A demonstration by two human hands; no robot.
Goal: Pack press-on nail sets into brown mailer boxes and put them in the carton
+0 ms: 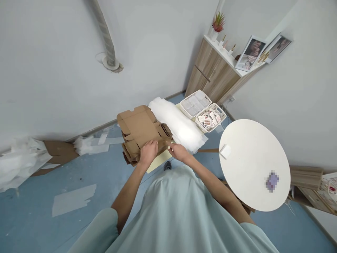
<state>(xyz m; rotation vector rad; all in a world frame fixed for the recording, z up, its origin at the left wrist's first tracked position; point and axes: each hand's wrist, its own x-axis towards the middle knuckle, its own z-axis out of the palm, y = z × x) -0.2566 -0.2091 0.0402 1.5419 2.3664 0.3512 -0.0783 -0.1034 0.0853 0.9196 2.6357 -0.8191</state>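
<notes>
A stack of flattened brown cardboard boxes [138, 124] with cut flaps and slots lies in front of me. My left hand [149, 153] rests at the near edge of the stack, its fingers curled together on the top cardboard sheet. To its right, my right hand [179, 151] has its fingers closed at the near right corner of the cardboard. The fingertips of that hand are partly hidden. Beside the stack lies a thick roll of white wrapping material [177, 121]. Pale yellow sheeting [159, 162] shows beneath the boxes.
Two white baskets, one with clear packets [196, 103] and one with small printed cards [210, 119], stand behind the roll. A round white table [254, 161] is at my right. A wooden cabinet [216, 70] stands at the back. Loose plastic [22, 161] lies left.
</notes>
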